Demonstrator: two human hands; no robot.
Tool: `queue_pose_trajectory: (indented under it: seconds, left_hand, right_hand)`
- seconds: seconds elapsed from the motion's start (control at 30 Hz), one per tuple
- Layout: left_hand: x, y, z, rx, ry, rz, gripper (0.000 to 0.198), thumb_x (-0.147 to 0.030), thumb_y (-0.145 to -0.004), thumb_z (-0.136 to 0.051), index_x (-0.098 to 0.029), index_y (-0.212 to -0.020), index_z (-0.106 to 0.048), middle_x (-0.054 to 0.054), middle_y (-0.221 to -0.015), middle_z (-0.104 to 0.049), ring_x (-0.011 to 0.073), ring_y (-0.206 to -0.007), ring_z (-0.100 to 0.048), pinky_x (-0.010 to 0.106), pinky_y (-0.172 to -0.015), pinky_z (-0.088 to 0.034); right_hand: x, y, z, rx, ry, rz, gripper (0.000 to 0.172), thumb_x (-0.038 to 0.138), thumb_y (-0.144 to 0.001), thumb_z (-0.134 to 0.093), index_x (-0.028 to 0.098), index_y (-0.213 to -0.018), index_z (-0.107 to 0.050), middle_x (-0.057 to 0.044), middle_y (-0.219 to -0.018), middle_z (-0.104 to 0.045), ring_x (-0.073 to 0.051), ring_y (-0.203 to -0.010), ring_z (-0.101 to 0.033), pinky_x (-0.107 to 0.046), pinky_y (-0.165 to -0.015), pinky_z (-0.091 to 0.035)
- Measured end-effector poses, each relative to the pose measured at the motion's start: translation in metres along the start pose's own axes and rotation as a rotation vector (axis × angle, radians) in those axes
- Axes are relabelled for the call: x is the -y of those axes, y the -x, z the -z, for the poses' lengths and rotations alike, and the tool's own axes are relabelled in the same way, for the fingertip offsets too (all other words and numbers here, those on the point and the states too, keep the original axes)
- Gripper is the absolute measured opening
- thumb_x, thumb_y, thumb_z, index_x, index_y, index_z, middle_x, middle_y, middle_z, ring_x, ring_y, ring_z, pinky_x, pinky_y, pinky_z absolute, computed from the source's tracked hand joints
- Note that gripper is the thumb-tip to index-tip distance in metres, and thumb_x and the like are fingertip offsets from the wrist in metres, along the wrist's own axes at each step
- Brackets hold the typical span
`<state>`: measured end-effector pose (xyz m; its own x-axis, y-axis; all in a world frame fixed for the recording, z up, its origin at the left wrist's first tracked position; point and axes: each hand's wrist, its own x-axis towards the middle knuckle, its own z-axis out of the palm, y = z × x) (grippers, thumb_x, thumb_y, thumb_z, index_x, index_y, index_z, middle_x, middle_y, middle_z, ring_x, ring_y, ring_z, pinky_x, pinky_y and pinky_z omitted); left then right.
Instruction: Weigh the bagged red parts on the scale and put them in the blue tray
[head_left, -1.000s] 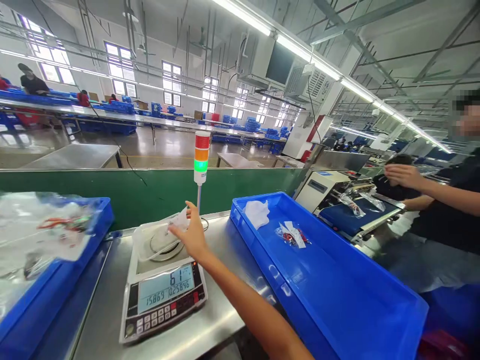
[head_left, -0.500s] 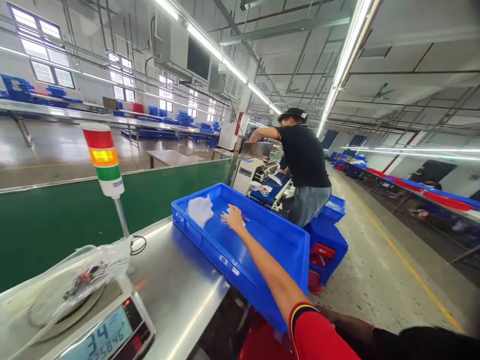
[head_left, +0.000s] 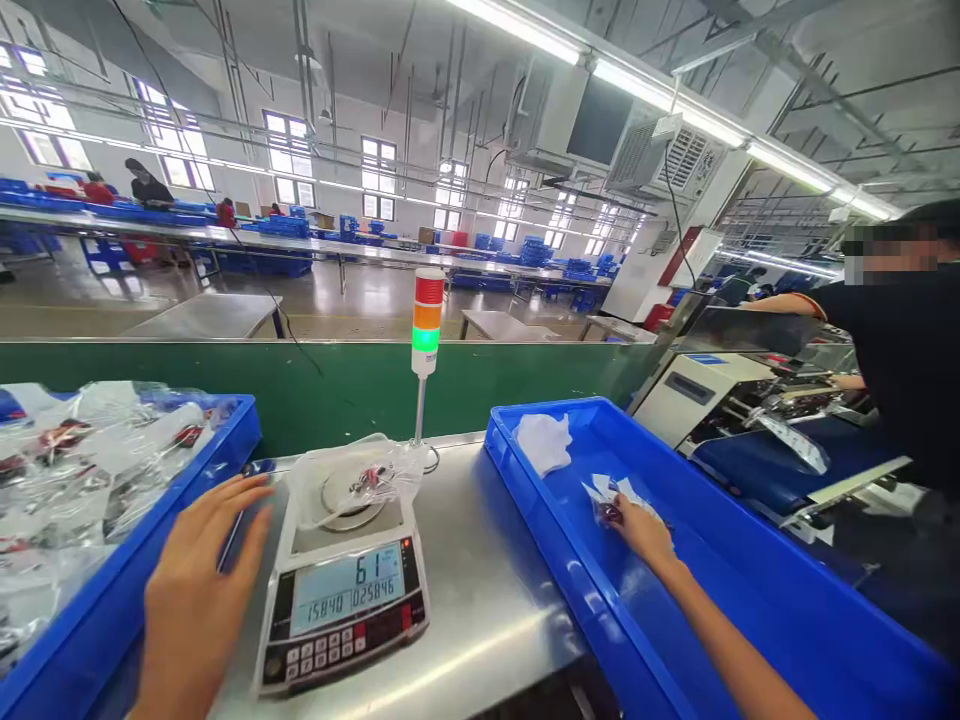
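Note:
A digital scale (head_left: pixel 345 590) stands on the steel bench with a clear plastic bag of small red parts (head_left: pixel 358 479) lying on its pan; the display reads 61. My left hand (head_left: pixel 196 590) hovers with fingers spread just left of the scale, beside the left blue bin (head_left: pixel 90 630). My right hand (head_left: pixel 637 525) reaches into the right blue bin (head_left: pixel 577 590) and its fingers rest on a small clear bag with white labels (head_left: pixel 611 495). Whether they grip it is hidden. A crumpled white bag (head_left: pixel 545 440) lies at that bin's far corner.
The left blue bin holds several filled clear bags (head_left: pixel 82 460). A red-amber-green signal tower (head_left: pixel 427 320) stands behind the scale, before a green conveyor wall (head_left: pixel 225 385). At right a person in black (head_left: pixel 907 360) works at a sealing machine (head_left: pixel 720 400).
My view swung back left to the scale. My left hand came into view beside it. My right hand stays on the small bag in the right bin; the display went from 34 to 61.

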<state>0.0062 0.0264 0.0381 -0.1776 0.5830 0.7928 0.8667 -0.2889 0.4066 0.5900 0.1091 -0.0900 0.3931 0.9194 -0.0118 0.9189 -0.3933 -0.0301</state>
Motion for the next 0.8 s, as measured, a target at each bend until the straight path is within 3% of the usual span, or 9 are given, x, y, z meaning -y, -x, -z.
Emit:
queue_pose_trajectory:
  seconds: [0.13,0.33,0.43,0.53,0.6,0.67,0.8]
  left_hand:
    - [-0.024,0.002,-0.036,0.108,0.124,-0.125,0.028,-0.041,-0.102,-0.047,-0.023,-0.107,-0.067,0.005,-0.115,-0.073,0.0235,-0.117,-0.065,0.04,-0.106,-0.05]
    - [-0.03,0.015,-0.079,0.297,0.212,-0.234,0.027,-0.04,-0.1,-0.049,-0.024,-0.112,-0.067,0.005,-0.12,-0.073,0.025,-0.122,-0.063,0.043,-0.102,-0.056]
    - [-0.034,0.016,-0.102,0.391,0.276,-0.164,0.035,-0.039,-0.095,-0.051,-0.022,-0.12,-0.067,0.009,-0.132,-0.07,0.0296,-0.133,-0.057,0.052,-0.111,-0.05]
    - [-0.04,0.005,-0.119,0.413,0.432,0.001,0.03,-0.037,-0.086,-0.054,-0.024,-0.105,-0.074,0.008,-0.128,-0.073,0.0317,-0.133,-0.058,0.054,-0.115,-0.046]
    - [-0.042,-0.01,-0.122,0.351,0.485,0.115,0.025,-0.038,-0.083,-0.055,-0.024,-0.09,-0.074,0.007,-0.111,-0.078,0.0311,-0.116,-0.068,0.052,-0.108,-0.052]
    - [-0.037,-0.029,-0.119,0.217,0.501,0.27,0.027,-0.042,-0.084,-0.056,-0.022,-0.088,-0.073,0.008,-0.096,-0.078,0.0293,-0.096,-0.074,0.051,-0.096,-0.059]
    - [-0.006,-0.069,-0.089,-0.122,0.602,0.553,0.03,-0.045,-0.079,-0.06,-0.016,-0.088,-0.064,0.01,-0.091,-0.075,0.026,-0.083,-0.074,0.047,-0.082,-0.064]
  right_hand:
    - [-0.007,0.016,0.013,0.038,-0.063,0.025,0.012,0.032,-0.091,-0.063,0.021,-0.093,-0.068,-0.01,-0.103,-0.077,-0.029,-0.101,-0.071,-0.031,-0.074,-0.044]
    - [-0.019,0.047,0.03,0.0,-0.21,0.026,0.024,0.043,-0.089,-0.062,0.023,-0.08,-0.07,-0.005,-0.085,-0.077,-0.023,-0.085,-0.072,-0.027,-0.066,-0.042]
    - [-0.025,0.064,0.047,-0.056,-0.31,0.05,0.019,0.037,-0.087,-0.058,0.023,-0.079,-0.068,-0.005,-0.081,-0.078,-0.024,-0.082,-0.073,-0.027,-0.066,-0.043]
    - [-0.013,0.085,0.078,-0.154,-0.327,0.107,0.017,0.034,-0.086,-0.057,0.024,-0.08,-0.069,-0.005,-0.084,-0.079,-0.025,-0.085,-0.073,-0.028,-0.066,-0.043]
    - [0.012,0.098,0.105,-0.233,-0.34,0.178,0.023,0.039,-0.09,-0.054,0.025,-0.084,-0.071,-0.005,-0.083,-0.078,-0.026,-0.08,-0.072,-0.028,-0.065,-0.043]
    - [0.052,0.106,0.13,-0.287,-0.42,0.303,0.027,0.042,-0.094,-0.052,0.025,-0.089,-0.072,-0.004,-0.085,-0.078,-0.025,-0.079,-0.072,-0.029,-0.068,-0.044]
    - [0.167,0.102,0.159,-0.309,-0.681,0.622,0.024,0.032,-0.097,-0.052,0.023,-0.095,-0.074,-0.003,-0.09,-0.079,-0.021,-0.083,-0.072,-0.028,-0.075,-0.048]
